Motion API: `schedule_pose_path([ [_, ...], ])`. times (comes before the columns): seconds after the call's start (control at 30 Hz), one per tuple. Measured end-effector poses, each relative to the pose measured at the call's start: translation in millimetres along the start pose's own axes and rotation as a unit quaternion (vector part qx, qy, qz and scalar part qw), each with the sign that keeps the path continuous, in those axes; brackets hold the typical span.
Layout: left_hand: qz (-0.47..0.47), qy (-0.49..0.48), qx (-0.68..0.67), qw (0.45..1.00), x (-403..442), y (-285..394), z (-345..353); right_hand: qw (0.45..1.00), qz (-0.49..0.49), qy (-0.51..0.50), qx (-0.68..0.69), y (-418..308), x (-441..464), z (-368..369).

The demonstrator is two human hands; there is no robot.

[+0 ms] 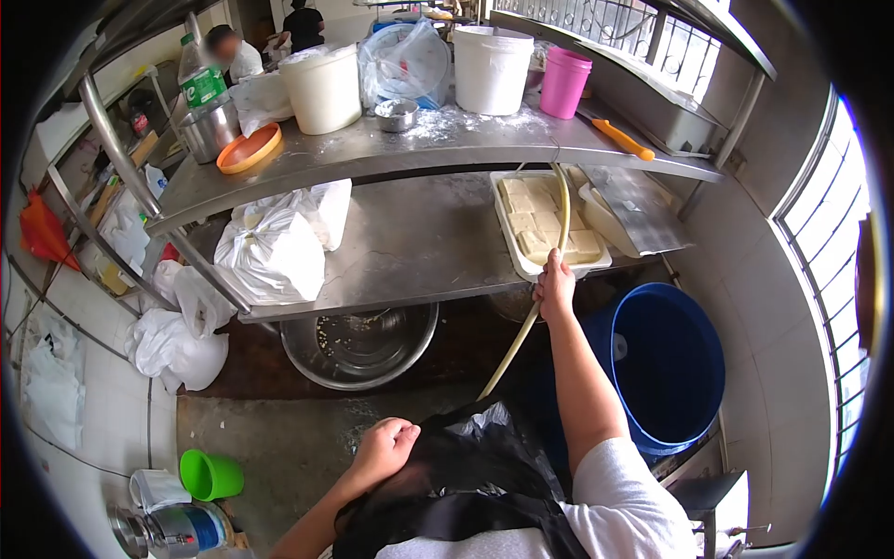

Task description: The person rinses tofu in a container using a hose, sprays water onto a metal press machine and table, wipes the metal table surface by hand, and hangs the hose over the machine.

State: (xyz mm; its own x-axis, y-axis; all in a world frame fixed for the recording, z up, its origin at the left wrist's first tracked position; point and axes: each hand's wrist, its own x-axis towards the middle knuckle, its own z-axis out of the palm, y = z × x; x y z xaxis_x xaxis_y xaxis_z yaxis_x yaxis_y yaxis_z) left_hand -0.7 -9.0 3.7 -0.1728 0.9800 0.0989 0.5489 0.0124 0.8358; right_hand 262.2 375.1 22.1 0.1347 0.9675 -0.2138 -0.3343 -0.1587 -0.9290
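Note:
My right hand [556, 287] is wrapped round a pale yellow hose [515, 347], in front of a white tray [503, 230] of tofu-like blocks [545, 216] on the lower metal shelf. The hose runs up over the blocks and down toward my apron. My left hand [384, 449] is closed in a loose fist beside the black apron [447, 475]; whether anything is inside it is hidden. Right of my right forearm stands a large blue barrel [715, 373], its inside dark.
White bags [270, 252] lie on the lower shelf [410, 233]. A steel basin [363, 349] sits underneath. Tubs [321, 91], a pink cup [564, 84] and an orange-handled tool [622, 140] stand or lie on the upper shelf. A green bucket [211, 474] is lower left. Two people are behind.

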Motion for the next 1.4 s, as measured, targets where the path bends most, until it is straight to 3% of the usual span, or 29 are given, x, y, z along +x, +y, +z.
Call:
schedule_pose_path([
  [0.73, -0.009, -0.013, 0.003, 1.000, 0.1, -0.5, 1.7, 0.998, -0.033, 0.052, 0.031, 6.6, -4.3, -24.1],
  [0.97, -0.010, -0.011, -0.003, 1.000, 0.5, -1.0, 1.3, 0.974, -0.132, 0.154, 0.101, 4.7, -8.0, -44.0],
  [1.07, -0.004, -0.010, -0.002, 1.000, 0.7, -3.8, 2.1, 0.968, -0.117, 0.188, 0.119, 2.5, -12.3, -50.3],
  [1.2, -0.009, -0.017, 0.002, 1.000, 2.5, -2.2, 2.8, 0.966, -0.126, 0.197, 0.108, 4.7, -19.0, -55.7],
  [1.4, -0.010, -0.018, -0.001, 1.000, 4.5, -5.0, 5.5, 0.983, -0.089, 0.126, 0.098, 7.4, -32.7, -60.3],
])
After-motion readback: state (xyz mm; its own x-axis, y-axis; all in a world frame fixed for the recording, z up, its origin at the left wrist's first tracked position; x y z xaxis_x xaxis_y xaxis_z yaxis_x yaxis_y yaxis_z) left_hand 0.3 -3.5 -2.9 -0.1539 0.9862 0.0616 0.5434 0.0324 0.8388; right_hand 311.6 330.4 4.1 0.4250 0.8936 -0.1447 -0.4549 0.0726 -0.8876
